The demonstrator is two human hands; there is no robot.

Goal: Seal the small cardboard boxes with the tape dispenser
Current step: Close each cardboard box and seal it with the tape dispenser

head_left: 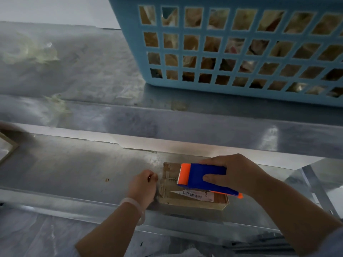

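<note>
A small brown cardboard box (193, 200) with a white barcode label lies on a grey metal shelf (74, 167). My right hand (239, 173) grips a blue and orange tape dispenser (202, 177), held over the box top with its toothed orange end pointing left. My left hand (143, 186) sits at the box's left end, fingers curled against that side. Whether it pinches tape there is unclear. A pale band circles the left wrist.
A light blue plastic basket (133, 52) with square holes, filled with packages, stands on the upper shelf at the right. That upper shelf's metal front edge (167, 127) overhangs the working shelf. Crumpled clear tape scraps (24, 51) lie upper left. A frame corner (7, 147) shows at far left.
</note>
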